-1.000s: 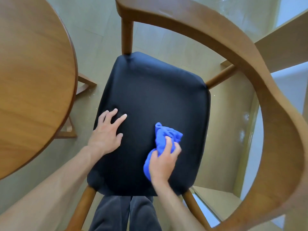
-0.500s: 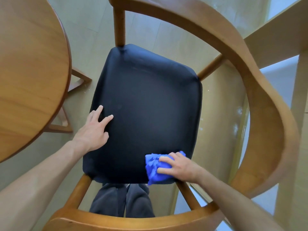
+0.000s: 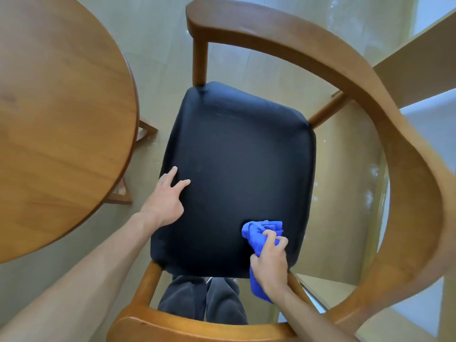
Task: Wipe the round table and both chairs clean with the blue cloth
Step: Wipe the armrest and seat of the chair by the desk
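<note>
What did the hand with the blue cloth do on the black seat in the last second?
The right hand dragged the blue cloth from the middle of the seat back to its near right corner, turned sideways along the near edge, then straightened again. It gripped the cloth the whole time. The left hand stayed flat on the seat's left side, and the table did not move.

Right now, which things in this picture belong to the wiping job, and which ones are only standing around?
Part of the job:
- blue cloth, gripped by the right hand
- chair with black seat, left hand resting on it
- round table

Only standing around:
- pale wooden panel beyond the chair
- floor
</note>
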{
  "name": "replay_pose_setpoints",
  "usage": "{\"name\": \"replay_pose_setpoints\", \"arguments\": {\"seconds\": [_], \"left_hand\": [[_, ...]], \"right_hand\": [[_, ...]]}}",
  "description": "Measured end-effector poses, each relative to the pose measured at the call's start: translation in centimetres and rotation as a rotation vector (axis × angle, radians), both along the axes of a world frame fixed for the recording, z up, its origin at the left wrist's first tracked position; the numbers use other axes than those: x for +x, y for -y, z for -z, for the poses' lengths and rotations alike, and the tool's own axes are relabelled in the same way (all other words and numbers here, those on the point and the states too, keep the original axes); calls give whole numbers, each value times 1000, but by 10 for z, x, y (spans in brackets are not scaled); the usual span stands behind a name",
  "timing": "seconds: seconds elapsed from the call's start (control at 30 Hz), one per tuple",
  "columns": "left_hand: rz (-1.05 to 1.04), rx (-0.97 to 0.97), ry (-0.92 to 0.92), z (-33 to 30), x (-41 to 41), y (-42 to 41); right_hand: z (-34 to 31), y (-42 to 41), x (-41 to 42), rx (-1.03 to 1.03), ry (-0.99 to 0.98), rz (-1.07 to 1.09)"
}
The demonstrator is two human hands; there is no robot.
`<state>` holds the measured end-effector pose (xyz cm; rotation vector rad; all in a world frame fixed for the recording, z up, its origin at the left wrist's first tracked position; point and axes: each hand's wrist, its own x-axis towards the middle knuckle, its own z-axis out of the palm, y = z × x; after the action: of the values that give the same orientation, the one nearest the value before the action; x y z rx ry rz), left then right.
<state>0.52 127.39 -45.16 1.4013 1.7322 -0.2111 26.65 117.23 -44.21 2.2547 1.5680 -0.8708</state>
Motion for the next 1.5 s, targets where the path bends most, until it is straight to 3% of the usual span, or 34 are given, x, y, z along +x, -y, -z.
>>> {"name": "replay_pose_setpoints", "arguments": {"seconds": [0.1, 0.2, 0.27, 0.4, 0.47, 0.53, 0.6, 0.73, 0.8, 0.9, 0.97, 1.03, 1.17, 1.27, 1.33, 1.5], "left_hand": [[-170, 18, 40, -4, -2, 7], [-318, 38, 26, -4, -14, 14], [-349, 40, -9, -3, -26, 20], [-312, 43, -38, 2, -44, 35], [-350, 66, -30, 4, -47, 38], [-443, 83, -4, 4, -48, 39], [-530, 97, 21, 0, -48, 35], [-502, 122, 19, -9, -45, 24], [-436, 117, 3, -11, -41, 19], [-337, 100, -18, -8, -31, 15], [-313, 84, -19, -7, -26, 16], [-285, 59, -16, -8, -21, 20], [-237, 24, -21, -20, -17, 25], [-214, 13, -34, -38, -16, 23], [-195, 3, -36, -57, -12, 20], [-136, 13, 31, -121, 1, -4]], "right_hand": [[-3, -12, -57, -24, -233, -325], [3, -68, -114, 189, -390, -613], [12, -136, -136, 336, -294, -517], [29, -235, -146, 374, -175, -166], [33, -223, -158, 392, -124, -224], [32, -172, -168, 437, -93, -419], [31, -107, -169, 461, -184, -643], [33, 12, -139, 220, -394, -1182], [34, 19, -124, 169, -420, -1335], [30, -39, -103, 289, -381, -1493], [28, -87, -75, 387, -333, -1314], [28, -119, -31, 431, -251, -904], [18, -129, 61, 259, 20, -54], [4, -100, 63, 129, 36, 416], [-6, -77, 30, 35, -63, 491], [-69, -54, -60, -263, -554, 277]]}}
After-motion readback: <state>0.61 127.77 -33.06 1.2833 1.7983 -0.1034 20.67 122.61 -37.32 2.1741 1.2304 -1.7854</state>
